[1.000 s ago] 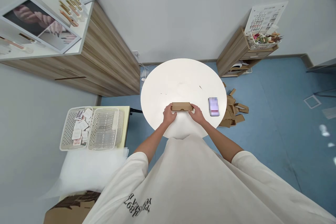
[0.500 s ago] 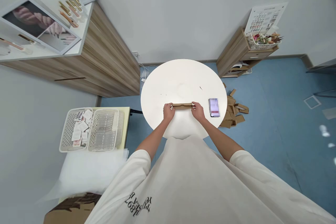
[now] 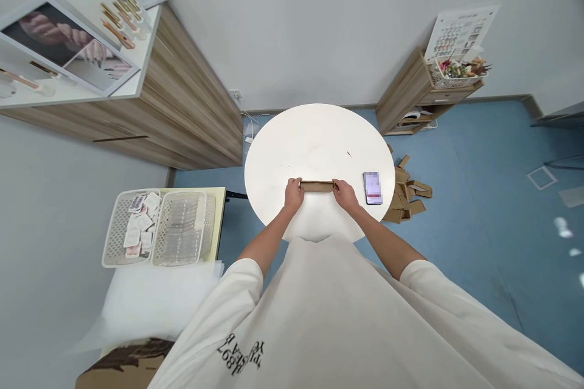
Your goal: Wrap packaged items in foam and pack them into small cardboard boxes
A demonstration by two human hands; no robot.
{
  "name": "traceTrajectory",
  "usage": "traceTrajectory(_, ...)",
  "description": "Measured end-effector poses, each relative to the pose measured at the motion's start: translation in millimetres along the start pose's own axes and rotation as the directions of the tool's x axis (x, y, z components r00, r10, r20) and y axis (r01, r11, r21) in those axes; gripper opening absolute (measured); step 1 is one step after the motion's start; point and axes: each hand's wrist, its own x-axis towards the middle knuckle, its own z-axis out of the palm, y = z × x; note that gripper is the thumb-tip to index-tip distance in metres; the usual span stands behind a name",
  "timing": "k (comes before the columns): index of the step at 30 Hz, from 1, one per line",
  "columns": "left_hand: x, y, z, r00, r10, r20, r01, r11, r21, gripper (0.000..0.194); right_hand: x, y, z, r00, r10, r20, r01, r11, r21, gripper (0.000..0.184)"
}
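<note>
Between my two hands, over the near part of the round white table (image 3: 314,127), is a small brown cardboard box (image 3: 317,186), long and narrow, its long side facing me. My left hand (image 3: 294,192) grips its left end, with thumb and fingers closed at the corner. At the opposite end, my right hand (image 3: 345,194) holds the box the same way. A phone (image 3: 373,188) with a lit, blurred-out screen lies on the table to the right of my right hand.
Flat cardboard pieces (image 3: 406,191) lie piled on the floor right of the table. At left, two white baskets (image 3: 157,228) hold cards and clear plastic pieces, beside white sheeting (image 3: 146,295). A wooden cabinet (image 3: 196,91) and a small shelf unit (image 3: 410,88) stand behind.
The box has tipped in my hands, so more of its brown inner or side face shows now. Both hands stay at its ends, almost in the same place.
</note>
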Motion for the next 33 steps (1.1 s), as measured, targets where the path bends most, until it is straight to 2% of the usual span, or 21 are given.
traceTrajectory(18, -1.8, -8.0, -5.7, 0.991, 0.131, 0.034, -0.133, 0.989, 0.061, 0.043, 5.6, 0.2, -5.6, 0.999, 0.033, 0.032, -0.033, 0.999, 0.014, 0.041)
traceTrajectory(22, -2.1, -7.1, -7.6, 0.990, 0.136, 0.036, -0.138, 0.989, 0.053, 0.045, 4.8, 0.3, -4.9, 0.999, -0.002, 0.033, 0.003, 1.000, -0.031, 0.043)
traceTrajectory(26, -6.4, -1.5, -11.6, 0.986, 0.159, 0.059, -0.163, 0.983, 0.086, 0.051, -3.3, -0.6, -1.7, 0.997, -0.066, 0.036, 0.070, 0.990, -0.120, 0.050)
traceTrajectory(29, -15.9, 2.5, -14.1, 0.980, 0.170, 0.102, -0.186, 0.968, 0.171, 0.057, -12.2, -1.2, 3.4, 0.994, -0.091, 0.055, 0.101, 0.975, -0.199, 0.059)
traceTrajectory(33, -32.5, 0.8, -13.4, 0.975, 0.152, 0.164, -0.194, 0.939, 0.283, 0.077, -22.2, 2.1, 12.2, 0.988, -0.087, 0.130, 0.122, 0.948, -0.294, 0.073)
